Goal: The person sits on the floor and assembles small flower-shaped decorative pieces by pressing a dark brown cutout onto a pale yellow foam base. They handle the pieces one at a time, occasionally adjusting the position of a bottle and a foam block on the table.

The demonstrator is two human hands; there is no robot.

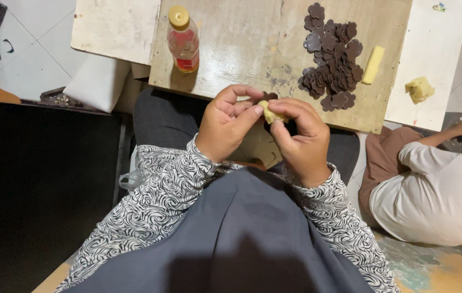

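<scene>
Both hands meet at the worn wooden board's [252, 49] six-o'clock edge: left hand [226, 122] and right hand [301, 135] pinch a small pale-yellow waxy lump [270, 113] between fingertips. At eleven o'clock stands a yellow-capped plastic bottle of red liquid [182, 39]; at two o'clock lies a heap of dark brown flower-shaped cutouts [333, 59].
</scene>
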